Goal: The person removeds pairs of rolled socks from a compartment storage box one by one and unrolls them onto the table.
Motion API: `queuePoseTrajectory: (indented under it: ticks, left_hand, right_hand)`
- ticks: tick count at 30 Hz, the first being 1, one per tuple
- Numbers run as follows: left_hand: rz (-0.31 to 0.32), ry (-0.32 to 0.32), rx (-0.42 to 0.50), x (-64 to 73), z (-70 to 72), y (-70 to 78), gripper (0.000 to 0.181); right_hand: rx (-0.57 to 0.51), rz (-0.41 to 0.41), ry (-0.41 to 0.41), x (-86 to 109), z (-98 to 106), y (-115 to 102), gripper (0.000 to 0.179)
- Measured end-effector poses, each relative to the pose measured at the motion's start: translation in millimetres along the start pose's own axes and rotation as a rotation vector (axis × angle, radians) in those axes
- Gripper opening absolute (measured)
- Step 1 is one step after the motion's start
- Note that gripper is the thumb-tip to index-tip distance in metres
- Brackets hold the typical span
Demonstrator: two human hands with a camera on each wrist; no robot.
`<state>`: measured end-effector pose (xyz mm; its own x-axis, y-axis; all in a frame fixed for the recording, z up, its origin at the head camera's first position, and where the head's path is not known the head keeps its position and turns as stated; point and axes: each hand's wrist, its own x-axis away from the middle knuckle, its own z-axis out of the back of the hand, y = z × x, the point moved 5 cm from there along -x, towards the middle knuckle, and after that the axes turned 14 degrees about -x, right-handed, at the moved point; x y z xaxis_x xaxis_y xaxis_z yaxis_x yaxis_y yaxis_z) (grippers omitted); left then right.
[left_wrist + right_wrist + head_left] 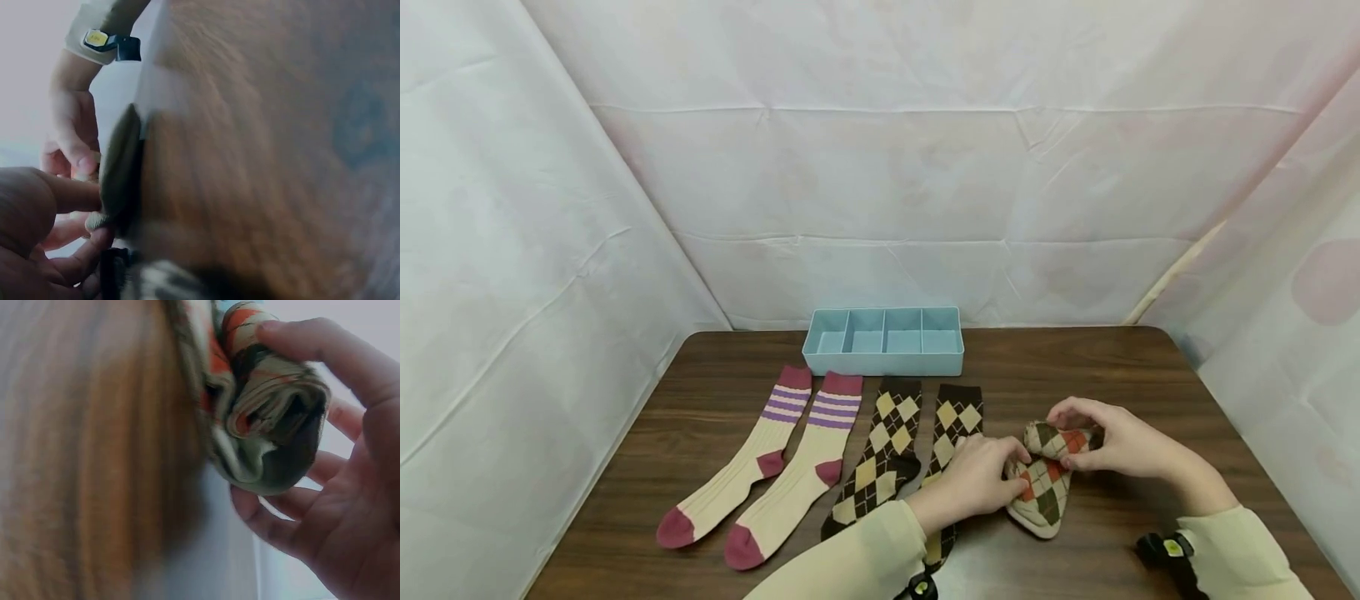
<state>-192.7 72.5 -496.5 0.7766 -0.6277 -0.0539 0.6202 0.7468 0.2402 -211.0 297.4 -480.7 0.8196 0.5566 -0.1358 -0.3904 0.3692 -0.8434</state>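
Observation:
A beige argyle sock (1041, 492) with red and green diamonds lies partly rolled on the table's right side. Whether a second sock is layered in the roll, I cannot tell. My left hand (973, 479) pinches its left edge between thumb and fingers; the left wrist view shows this hand (37, 231) at the fabric. Around the rolled end curl the thumb and fingers of my right hand (1123, 442). In the right wrist view, the spiral layers of the sock's roll (275, 412) face the camera, beside the right hand (350, 506).
Two black-and-yellow argyle socks (891, 433) lie left of my hands, one partly under my left forearm. Further left are two cream socks (808, 450) with maroon toes and purple stripes. Behind stands a light blue box (883, 364) with several compartments, near the white curtain (880, 183).

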Motion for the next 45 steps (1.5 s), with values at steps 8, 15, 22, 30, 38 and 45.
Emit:
queuePoseTrajectory:
  ticks: [8,15,22,30,38,45]
  left_hand:
    - [-0.078,-0.059,-0.022,8.3,6.3,11.5,0.027]
    - [-0.092,-0.061,-0.059,16.8,5.0,16.8,0.032]
    - [-0.076,-0.034,-0.103,21.7,6.4,17.3,0.036]
    - [-0.080,-0.036,-0.119,23.0,1.3,16.1,0.035]
    - [-0.087,-0.053,-0.092,21.8,-2.3,13.3,0.035]
    - [-0.101,-0.068,-0.063,20.5,-2.1,10.5,0.034]
  right_hand:
    - [-0.080,0.014,0.032,5.1,11,-3,0.041]
    - [-0.022,0.002,0.081,4.2,12,11,0.024]
    - [0.090,0.100,0.140,1.8,9,11,0.025]
    - [0.051,0.109,0.105,7.7,12,20,0.028]
    - [0.073,0.043,0.086,9.8,15,25,0.041]
    - [0.087,0.020,0.093,7.7,14,16,0.040]
